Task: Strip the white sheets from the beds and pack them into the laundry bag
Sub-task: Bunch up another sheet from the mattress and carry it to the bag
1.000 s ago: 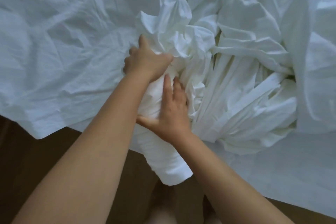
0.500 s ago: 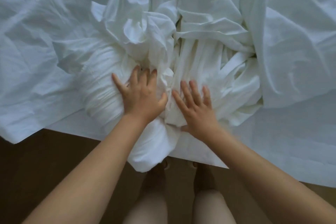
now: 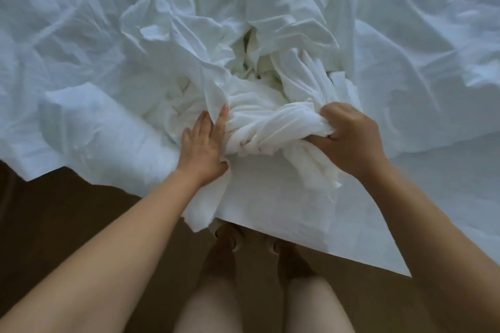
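- Sheet (image 3: pixel 270 127): white, gathered into a twisted, rope-like wad at the near edge of the bed (image 3: pixel 422 219), between the 2 hands. More white cloth lies crumpled across the bed behind it. 1 loose tail hangs over the edge toward the floor (image 3: pixel 67 224).
- Handling, as a judgement: soft and limp, light by the handful but bulky as a whole. It has no stiffness, so any unsupported part will sag and trail. It looks neither fragile nor slippery and should grip easily.
- Where to hold: probably around the gathered middle of the wad, 1 hand on each side, scooping from below to catch the tails.
- Left hand (image 3: pixel 201 147): fingers (image 3: pixel 221 119) straight and close together, laid flat against the left side of the wad. The thumb is mostly buried in cloth, so I cannot tell its curl.
- Right hand (image 3: pixel 349 138): fingers curled into a fist round the right end of the twist, with cloth squeezed inside.
- Laundry bag: not in view.
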A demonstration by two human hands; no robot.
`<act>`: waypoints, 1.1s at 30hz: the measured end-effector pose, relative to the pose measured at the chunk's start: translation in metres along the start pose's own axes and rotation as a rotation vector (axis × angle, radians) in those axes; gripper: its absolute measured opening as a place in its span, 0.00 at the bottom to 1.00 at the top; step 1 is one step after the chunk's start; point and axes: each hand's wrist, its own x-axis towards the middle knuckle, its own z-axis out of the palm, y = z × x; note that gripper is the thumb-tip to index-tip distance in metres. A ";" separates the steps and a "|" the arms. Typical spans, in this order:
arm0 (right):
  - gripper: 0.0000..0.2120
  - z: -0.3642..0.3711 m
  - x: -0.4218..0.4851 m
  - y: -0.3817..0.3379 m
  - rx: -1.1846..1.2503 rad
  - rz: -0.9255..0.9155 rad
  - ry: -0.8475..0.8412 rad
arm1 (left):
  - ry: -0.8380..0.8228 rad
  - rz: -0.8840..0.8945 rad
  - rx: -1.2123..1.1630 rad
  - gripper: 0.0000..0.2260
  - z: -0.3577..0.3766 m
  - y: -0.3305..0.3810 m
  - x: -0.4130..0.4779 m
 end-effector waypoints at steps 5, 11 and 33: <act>0.24 -0.012 -0.020 0.046 -0.106 0.141 -0.280 | -0.040 -0.128 0.012 0.49 0.008 0.038 0.013; 0.21 -0.011 -0.026 0.060 -0.092 0.042 -0.154 | -0.068 -0.175 0.020 0.50 0.007 0.042 0.009; 0.10 -0.005 -0.017 0.010 -0.113 -0.242 -0.182 | 0.498 0.087 0.011 0.44 0.007 0.078 -0.017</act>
